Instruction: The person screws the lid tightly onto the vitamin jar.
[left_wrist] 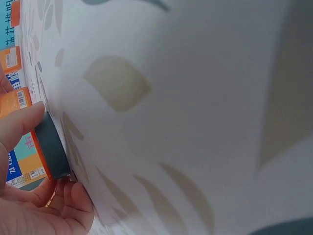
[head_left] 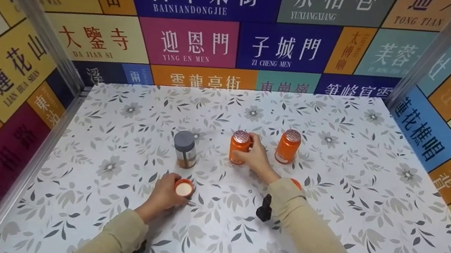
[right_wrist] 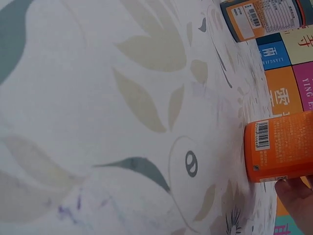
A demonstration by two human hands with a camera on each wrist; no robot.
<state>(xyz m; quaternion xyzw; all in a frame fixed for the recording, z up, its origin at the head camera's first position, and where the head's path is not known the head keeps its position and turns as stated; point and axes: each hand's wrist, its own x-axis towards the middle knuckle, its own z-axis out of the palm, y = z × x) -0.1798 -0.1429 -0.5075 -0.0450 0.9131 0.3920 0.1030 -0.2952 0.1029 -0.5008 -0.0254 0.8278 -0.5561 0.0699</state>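
Note:
My left hand (head_left: 167, 194) grips a lid (head_left: 183, 188) low over the table, its cream inside facing up within an orange rim. The left wrist view shows the lid's dark grey side (left_wrist: 51, 147) between thumb and fingers, right at the tabletop. Farther forward, my right hand (head_left: 256, 157) holds an orange jar (head_left: 239, 147) with a foil seal on top, standing upright. In the right wrist view, fingers (right_wrist: 296, 196) curl at the side of this jar (right_wrist: 279, 147). A second foil-sealed orange jar (head_left: 288, 147) stands to the right of the hand.
A clear jar with a grey cap (head_left: 185, 149) stands left of the held jar. Part of an orange round thing (head_left: 296, 184) shows behind the right sleeve (head_left: 297, 207), which hides the rest. Panels with printed characters (head_left: 197, 42) enclose the flowered table (head_left: 213, 235).

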